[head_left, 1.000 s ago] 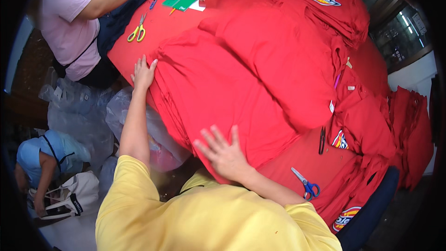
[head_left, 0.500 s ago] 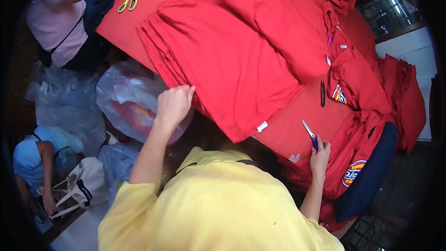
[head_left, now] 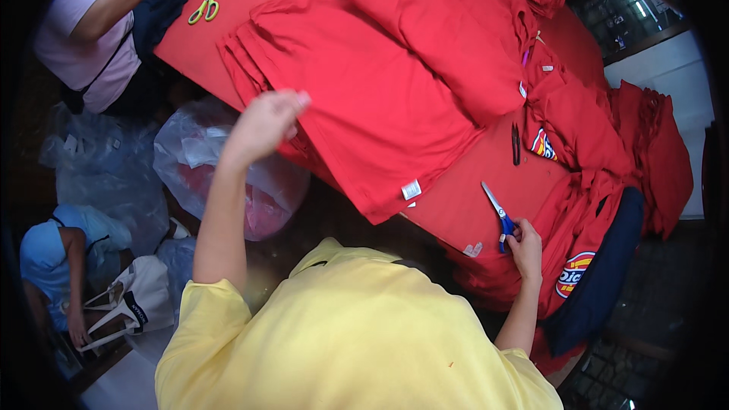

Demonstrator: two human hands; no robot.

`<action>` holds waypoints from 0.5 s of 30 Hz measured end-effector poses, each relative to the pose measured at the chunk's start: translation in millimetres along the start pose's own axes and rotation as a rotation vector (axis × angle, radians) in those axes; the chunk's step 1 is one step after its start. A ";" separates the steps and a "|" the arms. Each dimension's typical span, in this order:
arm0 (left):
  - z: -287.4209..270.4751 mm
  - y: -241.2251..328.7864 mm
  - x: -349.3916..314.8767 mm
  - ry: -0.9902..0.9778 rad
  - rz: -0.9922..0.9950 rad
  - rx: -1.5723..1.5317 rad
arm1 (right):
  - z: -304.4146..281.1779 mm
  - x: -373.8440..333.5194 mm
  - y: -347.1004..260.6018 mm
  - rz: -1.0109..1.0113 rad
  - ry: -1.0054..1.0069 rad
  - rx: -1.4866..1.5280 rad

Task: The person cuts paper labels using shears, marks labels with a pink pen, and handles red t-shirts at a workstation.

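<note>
While the right hand (head_left: 525,247) grips blue-handled metal scissors (head_left: 500,211) at the near edge of the red surface (head_left: 456,199), a wide red cloth garment (head_left: 364,106) overhangs that edge. Left hand (head_left: 266,125) is curled by it, can't tell if it's pinching anything. Looks like the scissors-grabbing step tbh; next move probably calls for keeping blades clear of cloth.

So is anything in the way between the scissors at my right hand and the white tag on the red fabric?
Nothing visible is. Between the blue-handled scissors at your right hand and the white tag by the edge of the red fabric, only red tabletop shows.
</note>
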State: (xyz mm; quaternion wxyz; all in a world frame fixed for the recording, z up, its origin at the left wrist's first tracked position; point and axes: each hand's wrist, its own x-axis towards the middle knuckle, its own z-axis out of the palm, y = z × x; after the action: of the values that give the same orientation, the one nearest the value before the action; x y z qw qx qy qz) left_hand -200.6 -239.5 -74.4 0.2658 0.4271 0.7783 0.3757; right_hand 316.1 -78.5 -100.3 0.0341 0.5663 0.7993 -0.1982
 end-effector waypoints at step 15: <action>51.4 -21.3 -11.9 -0.171 -0.375 -0.525 | 71.7 12.9 -189.0 -0.375 -0.572 1.238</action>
State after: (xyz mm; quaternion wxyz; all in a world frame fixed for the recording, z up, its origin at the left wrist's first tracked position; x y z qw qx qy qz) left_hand -166.9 -238.9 -120.2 0.4956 0.2235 0.6949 0.4707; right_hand 125.6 -145.4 -117.2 -0.1204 0.2599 0.5835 -0.7599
